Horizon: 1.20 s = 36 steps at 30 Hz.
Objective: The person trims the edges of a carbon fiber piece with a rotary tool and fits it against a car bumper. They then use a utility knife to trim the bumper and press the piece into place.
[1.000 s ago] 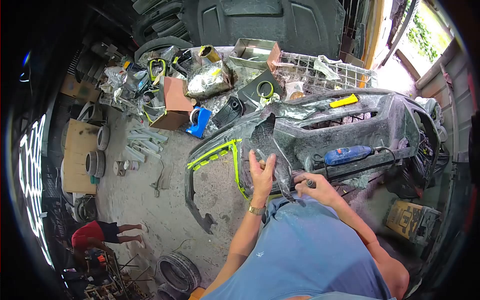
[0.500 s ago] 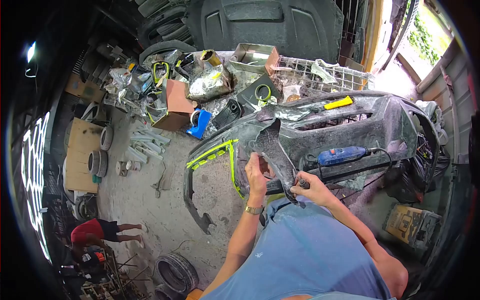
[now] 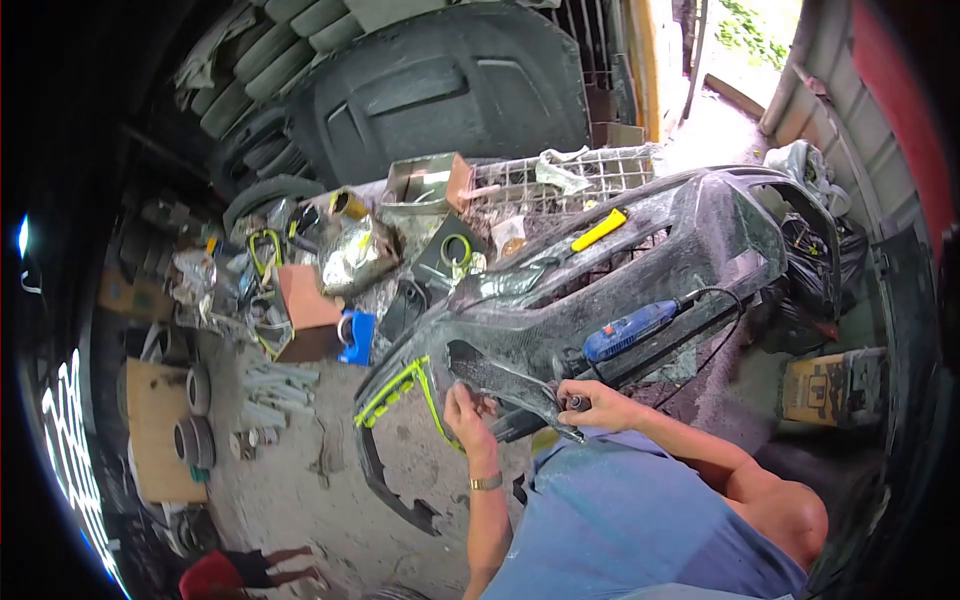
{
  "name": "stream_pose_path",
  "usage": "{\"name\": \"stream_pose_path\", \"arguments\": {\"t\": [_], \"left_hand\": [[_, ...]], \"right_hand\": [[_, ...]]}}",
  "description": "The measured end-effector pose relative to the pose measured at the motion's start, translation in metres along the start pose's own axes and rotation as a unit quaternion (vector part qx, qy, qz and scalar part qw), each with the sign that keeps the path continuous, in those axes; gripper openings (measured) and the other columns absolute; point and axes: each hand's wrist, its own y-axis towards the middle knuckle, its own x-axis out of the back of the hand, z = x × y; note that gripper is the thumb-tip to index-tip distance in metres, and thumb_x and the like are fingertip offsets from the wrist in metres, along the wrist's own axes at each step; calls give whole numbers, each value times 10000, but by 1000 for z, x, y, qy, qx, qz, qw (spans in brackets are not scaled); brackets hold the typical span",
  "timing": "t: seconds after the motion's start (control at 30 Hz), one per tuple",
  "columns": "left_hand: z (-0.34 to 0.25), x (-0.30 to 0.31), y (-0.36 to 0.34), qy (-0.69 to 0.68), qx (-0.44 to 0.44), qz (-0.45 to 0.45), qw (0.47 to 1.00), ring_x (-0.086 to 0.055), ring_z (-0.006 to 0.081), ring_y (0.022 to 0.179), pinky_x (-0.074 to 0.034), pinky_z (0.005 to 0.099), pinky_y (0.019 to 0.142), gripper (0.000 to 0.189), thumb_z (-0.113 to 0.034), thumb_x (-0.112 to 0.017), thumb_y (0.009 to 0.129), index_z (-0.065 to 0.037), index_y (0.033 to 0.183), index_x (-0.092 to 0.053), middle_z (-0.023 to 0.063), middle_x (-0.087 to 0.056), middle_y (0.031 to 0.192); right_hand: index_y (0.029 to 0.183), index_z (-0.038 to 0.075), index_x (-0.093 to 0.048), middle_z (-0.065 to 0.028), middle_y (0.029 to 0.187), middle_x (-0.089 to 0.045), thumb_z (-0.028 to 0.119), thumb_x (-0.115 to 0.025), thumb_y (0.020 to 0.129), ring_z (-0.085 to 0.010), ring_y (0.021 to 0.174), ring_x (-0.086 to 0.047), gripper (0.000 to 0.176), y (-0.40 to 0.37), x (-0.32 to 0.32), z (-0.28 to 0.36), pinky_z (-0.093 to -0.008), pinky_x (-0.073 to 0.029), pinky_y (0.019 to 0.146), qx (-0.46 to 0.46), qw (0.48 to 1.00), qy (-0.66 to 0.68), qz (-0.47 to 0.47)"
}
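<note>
A dark, curved trim piece [image 3: 505, 380] with a pointed end lies slantwise in front of me, over a large dusty car bumper [image 3: 490, 325]. My right hand [image 3: 605, 408] is closed around a short black cylindrical tool [image 3: 579, 403], right at the narrow near end of the trim piece. The tool's working end is hidden. My left hand [image 3: 470, 415], wristwatch above it, has curled fingers beside the piece's left edge; what they pinch, if anything, is not clear. Yellow-green tape [image 3: 395, 392] marks the bumper's left corner.
A blue power tool [image 3: 630, 330] with a cord and a yellow-handled tool [image 3: 600, 230] rest on the bumper. Behind are a blue tape dispenser [image 3: 356, 338], a cardboard box [image 3: 308, 297] and a wire rack [image 3: 610, 172]. A person in red [image 3: 212, 577] is at lower left.
My view has turned, so the surroundings sit differently. The trim piece has swung from fairly upright to flatter, its pointed end now further left. My left hand has shifted left and down.
</note>
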Motion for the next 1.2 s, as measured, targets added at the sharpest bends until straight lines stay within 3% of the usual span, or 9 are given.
{"name": "stream_pose_path", "arguments": {"t": [0.13, 0.37, 0.77, 0.97, 1.07, 1.1, 1.13, 1.17, 1.2], "left_hand": [[-2, -25, -3, -13, 108, 152, 982, -580, 73, 671, -511, 249, 576, 114, -175, -603, 971, -94, 996, -527, -19, -577, 813], [-4, -60, 34, -55, 152, 247, 955, -568, 67, 748, -515, 273, 658, 110, -157, -607, 962, -116, 1033, -534, -41, -592, 878], [-11, -67, 42, -16, 126, 262, 957, -583, 87, 672, -530, 255, 634, 418, -175, -667, 926, -40, 1226, -409, 17, -623, 890], [-20, -89, 114, 136, 2, 166, 977, -546, 121, 984, -465, 269, 813, 674, -155, -641, 945, -30, 1502, -283, 70, -569, 1177], [-43, -149, 147, 238, -193, 264, 914, -406, 77, 759, -373, 224, 673, 502, -86, -573, 937, -101, 1421, -442, -23, -451, 868], [-37, -168, 165, 265, -162, 308, 899, -533, 143, 849, -440, 267, 760, 488, -49, -527, 925, -127, 1402, -465, 45, -566, 951], [-28, -190, 174, 308, -325, 310, 839, -604, 281, 1067, -462, 342, 910, 485, -70, -506, 917, -127, 1397, -464, 166, -621, 1174], [-12, -206, 187, 312, -309, 331, 835, -536, 367, 1236, -420, 395, 1021, 488, -110, -498, 912, -125, 1399, -460, 228, -540, 1350], [-4, -221, 193, 315, -343, 351, 812, -573, 376, 1172, -446, 407, 985, 490, -136, -499, 914, -122, 1402, -458, 232, -573, 1298]], "right_hand": [[973, 56, -559, 11, 773, -544, 137, -668, 901, -46, 681, -509, 153, 1, 4, 6, -236, -446, 602, -36, 997, 65, -18], [1019, 37, -584, 43, 741, -547, 188, -697, 905, -35, 682, -493, 221, -10, 7, 14, -220, -425, 617, -94, 976, 120, -156], [901, 38, -638, 67, 767, -544, 129, -690, 886, -33, 724, -460, 106, -28, 33, 8, -222, -392, 677, -97, 945, 35, -311], [892, 35, -634, 70, 767, -533, 124, -666, 903, -33, 727, -446, 95, -39, 55, 28, -217, -384, 679, -65, 935, 10, -347], [893, 32, -635, 67, 771, -538, 125, -667, 904, -34, 729, -446, 99, -47, 52, 33, -220, -387, 685, -52, 930, 11, -364], [896, 31, -637, 67, 767, -543, 124, -670, 900, -32, 720, -451, 99, -51, 48, 33, -219, -391, 674, -51, 926, 6, -375], [900, 29, -639, 67, 764, -547, 123, -674, 896, -30, 712, -456, 100, -53, 44, 32, -218, -394, 662, -49, 923, 1, -381], [900, 29, -639, 67, 764, -547, 123, -674, 896, -30, 712, -456, 100, -55, 38, 28, -218, -394, 662, -47, 927, 1, -371], [905, 31, -642, 67, 758, -551, 123, -676, 893, -27, 700, -463, 99, -59, 33, 22, -217, -396, 645, -60, 921, 21, -384]]}}
